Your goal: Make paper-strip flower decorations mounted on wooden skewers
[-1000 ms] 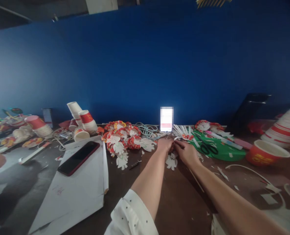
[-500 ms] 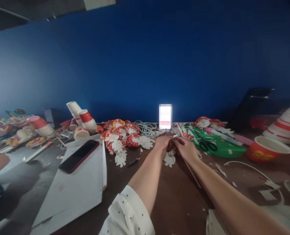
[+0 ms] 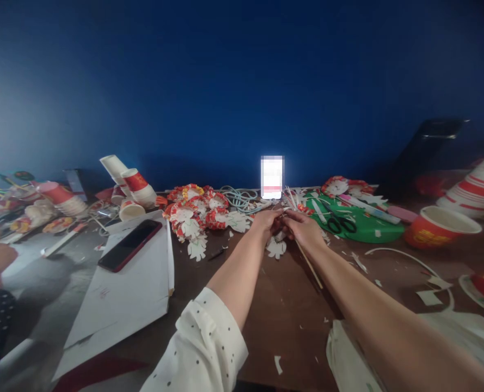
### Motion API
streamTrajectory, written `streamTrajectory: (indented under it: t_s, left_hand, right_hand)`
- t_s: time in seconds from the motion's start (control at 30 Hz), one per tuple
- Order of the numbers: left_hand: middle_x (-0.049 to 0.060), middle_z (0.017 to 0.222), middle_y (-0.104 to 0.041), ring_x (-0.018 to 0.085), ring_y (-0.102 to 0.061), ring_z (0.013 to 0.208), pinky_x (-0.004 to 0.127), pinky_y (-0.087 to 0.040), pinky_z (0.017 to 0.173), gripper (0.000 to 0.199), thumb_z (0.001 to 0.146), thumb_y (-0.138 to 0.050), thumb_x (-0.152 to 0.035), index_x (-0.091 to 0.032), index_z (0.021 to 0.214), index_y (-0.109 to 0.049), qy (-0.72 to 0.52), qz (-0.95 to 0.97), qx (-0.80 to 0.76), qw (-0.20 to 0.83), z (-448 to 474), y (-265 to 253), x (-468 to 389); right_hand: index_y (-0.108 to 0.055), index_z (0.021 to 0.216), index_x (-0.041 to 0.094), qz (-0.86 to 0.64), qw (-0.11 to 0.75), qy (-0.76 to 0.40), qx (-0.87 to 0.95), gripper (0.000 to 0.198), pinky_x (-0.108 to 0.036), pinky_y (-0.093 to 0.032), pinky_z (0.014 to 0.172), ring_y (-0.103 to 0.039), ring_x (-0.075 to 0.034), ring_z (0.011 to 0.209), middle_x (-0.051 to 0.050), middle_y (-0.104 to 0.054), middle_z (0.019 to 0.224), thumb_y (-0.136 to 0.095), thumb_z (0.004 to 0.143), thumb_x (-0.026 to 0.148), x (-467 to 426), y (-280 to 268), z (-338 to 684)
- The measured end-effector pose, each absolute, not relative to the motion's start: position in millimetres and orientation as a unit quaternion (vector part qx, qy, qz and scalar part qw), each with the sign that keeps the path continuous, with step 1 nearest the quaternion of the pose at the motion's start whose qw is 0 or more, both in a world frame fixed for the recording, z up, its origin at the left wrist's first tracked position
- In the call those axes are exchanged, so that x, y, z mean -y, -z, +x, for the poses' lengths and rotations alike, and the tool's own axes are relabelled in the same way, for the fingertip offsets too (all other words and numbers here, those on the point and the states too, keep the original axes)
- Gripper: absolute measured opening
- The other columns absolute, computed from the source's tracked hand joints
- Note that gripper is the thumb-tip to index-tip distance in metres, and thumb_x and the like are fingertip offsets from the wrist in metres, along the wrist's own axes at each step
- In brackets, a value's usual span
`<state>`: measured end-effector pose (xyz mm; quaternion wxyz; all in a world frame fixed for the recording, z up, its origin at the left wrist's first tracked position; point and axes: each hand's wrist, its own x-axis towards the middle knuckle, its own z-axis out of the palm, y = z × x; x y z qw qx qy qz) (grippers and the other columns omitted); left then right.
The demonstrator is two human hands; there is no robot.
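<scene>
Both bare hands at the middle of the table (image 3: 282, 321), toward the blue wall (image 3: 225, 92). Fingertips close together, nearly meeting.

Left hand (image 3: 267, 220): fingers bent inward in a narrow curl. We cannot tell whether they close on anything; the tips are too small and partly hidden. Right hand (image 3: 305, 228): just beside it, thumb and fingers narrow and pointing toward the left. Its grip we cannot make out either. A pale strip (image 3: 283, 209) shows at the fingertips; we cannot say which hand has it.

White paper cutout (image 3: 276, 247), scalloped along its lower edge, directly below the meeting hands in our view. Its upper part is covered, so we cannot tell whether it is held or lies loose. A thin stick (image 3: 312, 267) slants out below the right hand, its near end toward us.

Left of the hands we note a heap of red-and-white paper rings (image 3: 193, 209), with more cutouts among them. Farther left, a dark phone (image 3: 131, 245) lies on a white box (image 3: 131, 294). Behind the hands, a bright screen (image 3: 271, 177) stands upright, cord (image 3: 238, 198) coiled near it.

Right: black-handled scissors (image 3: 342, 222) on a green sheet (image 3: 376, 231), then a red paper bowl (image 3: 441, 226).
</scene>
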<state>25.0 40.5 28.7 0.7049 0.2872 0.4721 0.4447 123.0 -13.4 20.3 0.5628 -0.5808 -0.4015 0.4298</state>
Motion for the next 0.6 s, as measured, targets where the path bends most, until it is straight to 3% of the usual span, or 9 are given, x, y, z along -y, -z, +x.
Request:
streamTrajectory:
  t_s: [0.6]
  left_hand:
    - [-0.002,0.056,-0.055,0.004,-0.044,0.044,0.015,-0.035,0.042,0.010,0.082,-0.075,-0.013,-0.011,0.080,-0.065,-0.426,0.274,-0.459,0.730,20.3,-35.0,-37.7]
  right_hand:
    - [-0.077,0.118,0.015,-0.628,0.532,-0.386,0.417,0.048,-0.026,-0.041,0.044,-0.050,-0.013,0.040,0.001,-0.064,0.052,-0.070,0.073,0.030,16.9,-27.3,126.9]
